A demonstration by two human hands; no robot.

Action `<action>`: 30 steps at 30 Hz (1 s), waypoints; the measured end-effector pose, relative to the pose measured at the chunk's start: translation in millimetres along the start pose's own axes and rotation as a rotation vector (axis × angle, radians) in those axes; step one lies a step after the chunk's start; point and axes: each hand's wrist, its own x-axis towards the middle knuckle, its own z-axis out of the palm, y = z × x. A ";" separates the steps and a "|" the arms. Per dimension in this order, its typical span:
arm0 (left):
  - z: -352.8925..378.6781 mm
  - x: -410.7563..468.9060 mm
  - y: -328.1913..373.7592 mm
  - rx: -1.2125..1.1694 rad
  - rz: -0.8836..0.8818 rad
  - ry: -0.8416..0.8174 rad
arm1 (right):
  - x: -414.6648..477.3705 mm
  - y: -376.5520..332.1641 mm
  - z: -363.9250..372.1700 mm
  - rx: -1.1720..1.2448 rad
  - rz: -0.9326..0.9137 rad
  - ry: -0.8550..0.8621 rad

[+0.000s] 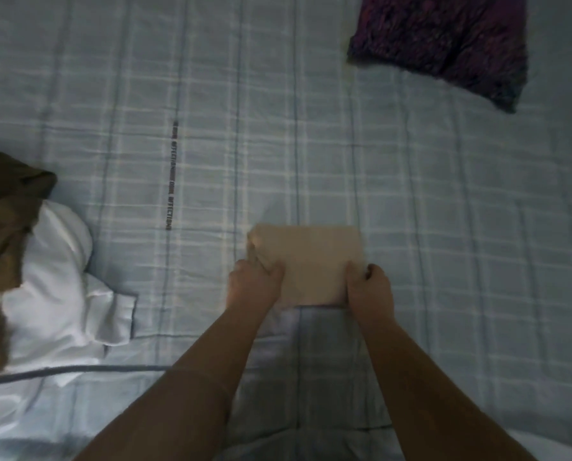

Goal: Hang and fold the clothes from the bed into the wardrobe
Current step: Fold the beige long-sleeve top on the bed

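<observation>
Head view looks straight down on a bed covered in a pale blue checked sheet (pixel 311 144), where a small beige cloth garment folded into a neat rectangle (pixel 307 261) lies just in front of the person. The left hand (pixel 254 284) pinches the near left corner of that rectangle, thumb on top and fingers tucked under the layered edge, and the right hand (pixel 369 291) is closed on the near right corner in the same way; both grips sit at the open, stacked side, probably so the layers stay together when the bundle is lifted or given one more fold. The beige piece rests flat on the sheet, not yet raised, and the wardrobe is out of sight. To the left a heap of white fabric (pixel 55 287) with an olive-brown garment (pixel 8 211) draped over it waits near the bed's edge, apparently unfolded. A dark purple patterned cloth (pixel 444 41) lies well apart at the far right, laid flat, likely set aside
</observation>
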 end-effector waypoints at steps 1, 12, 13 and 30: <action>-2.5 1.9 4.3 -0.017 -0.019 -0.026 | 4.1 -1.2 -2.6 -0.011 0.007 -0.029; -61.4 -94.9 10.1 -0.779 -0.018 -0.261 | -35.9 -26.3 -83.7 0.457 -0.015 -0.490; -73.5 -115.7 12.9 -0.817 0.035 -0.278 | -48.1 -32.2 -97.6 0.483 -0.056 -0.512; -300.1 -427.2 -81.8 -0.804 0.306 0.811 | -385.6 -194.2 -198.5 0.411 -1.089 -0.579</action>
